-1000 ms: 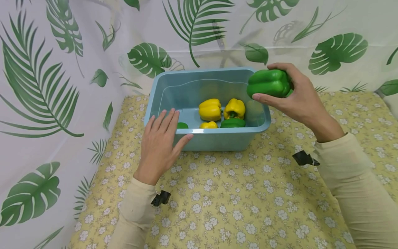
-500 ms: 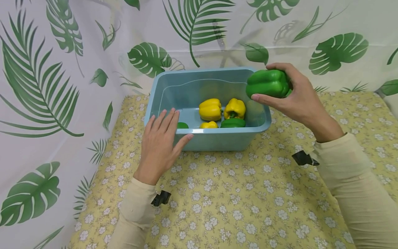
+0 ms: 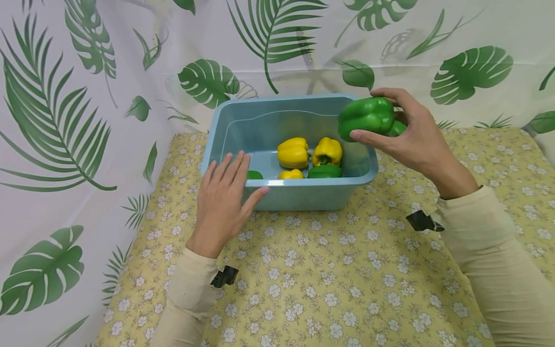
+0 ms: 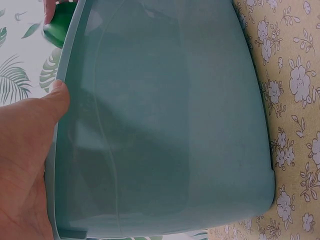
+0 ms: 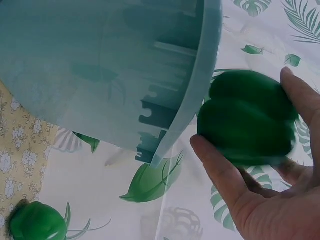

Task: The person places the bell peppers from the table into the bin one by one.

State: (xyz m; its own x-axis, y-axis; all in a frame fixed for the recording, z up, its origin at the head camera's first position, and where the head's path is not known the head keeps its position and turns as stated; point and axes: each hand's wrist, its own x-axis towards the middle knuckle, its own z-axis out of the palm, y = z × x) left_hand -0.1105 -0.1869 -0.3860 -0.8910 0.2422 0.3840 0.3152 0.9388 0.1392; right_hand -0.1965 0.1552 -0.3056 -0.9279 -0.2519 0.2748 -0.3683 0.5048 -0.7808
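My right hand [image 3: 412,130] grips a glossy green bell pepper [image 3: 364,117] between thumb and fingers, above the right end of a blue plastic bin [image 3: 366,180]. The right wrist view also has this pepper [image 5: 247,117], blurred, beside the bin's rim. My left hand [image 3: 223,205] rests on the near left rim, fingers straight over the edge, thumb along the front. Inside the bin lie a yellow bell pepper [image 3: 293,153] and another yellow pepper [image 3: 327,152]. A smaller yellow piece [image 3: 291,174] and two green pieces, one right [image 3: 325,171] and one left [image 3: 254,175], are partly hidden by the front wall.
Another green bell pepper [image 5: 37,222] lies on the table to the right of the bin; in the head view it shows only behind my right hand. A floral yellow cloth [image 3: 303,270] covers the table. Leaf-patterned white curtains [image 3: 303,43] stand behind and at the left.
The green bell pepper in my right hand has shifted slightly left and tilted, uncovering more green behind it. My left hand, the bin and its contents have stayed put.
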